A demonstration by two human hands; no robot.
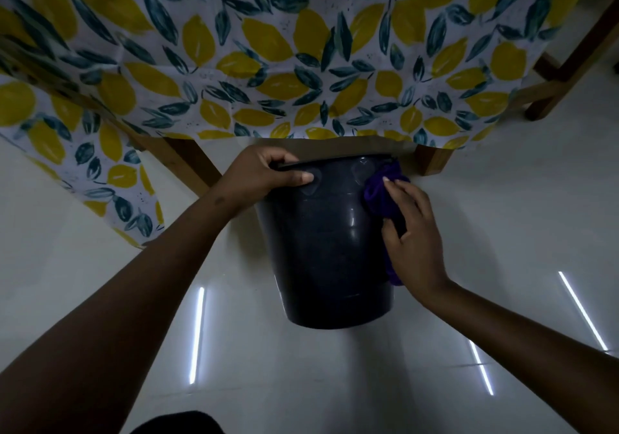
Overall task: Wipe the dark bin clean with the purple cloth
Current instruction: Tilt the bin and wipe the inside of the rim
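Observation:
The dark bin (328,249) is tipped with its rim away from me and its base toward me, above the pale floor. My left hand (268,176) grips the bin's rim at the upper left, thumb pressed on the outer wall. My right hand (410,236) presses the bunched purple cloth (380,196) against the bin's right outer side, just below the rim. A strip of the cloth hangs down behind my palm to the bin's lower right. The inside of the bin is hidden.
A lemon-print tablecloth (268,65) hangs over a wooden table just beyond the bin. Wooden legs (432,162) stand right behind the bin and at the left (187,165). The glossy white floor (502,216) reflects ceiling lights. More wooden furniture (562,72) stands at the upper right.

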